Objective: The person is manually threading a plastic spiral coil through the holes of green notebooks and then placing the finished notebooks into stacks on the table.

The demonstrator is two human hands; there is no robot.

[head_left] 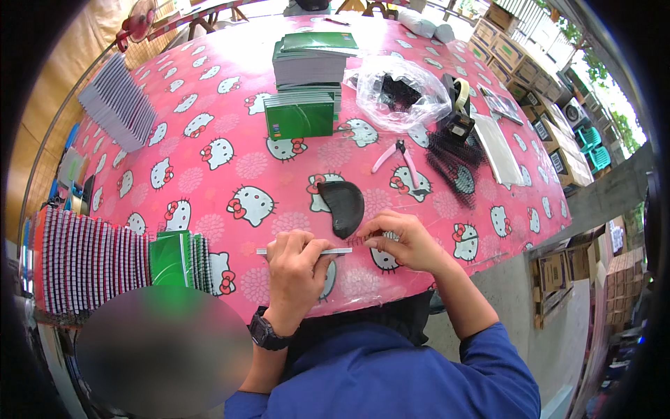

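Observation:
My left hand (pixel 296 269), with a black watch on its wrist, is closed round a thin stack of pages (pixel 340 251) held on edge at the near side of the table. To its right my right hand (pixel 406 241) is pinched, with a thin dark binding coil (pixel 357 239) at its fingertips, partly hidden by the fingers. Just beyond both hands lies a black curved dish (pixel 343 207). Pink-handled pliers (pixel 403 162) rest farther off, beside a heap of black binding coils (pixel 457 166).
Green notebooks (pixel 300 117) are stacked at the far middle. Spiral-bound notebooks (pixel 98 258) stand in a row at near left, and another leaning stack (pixel 118 103) at far left. A clear plastic bag (pixel 405 94) of black pieces and a tape dispenser (pixel 460 126) sit at far right.

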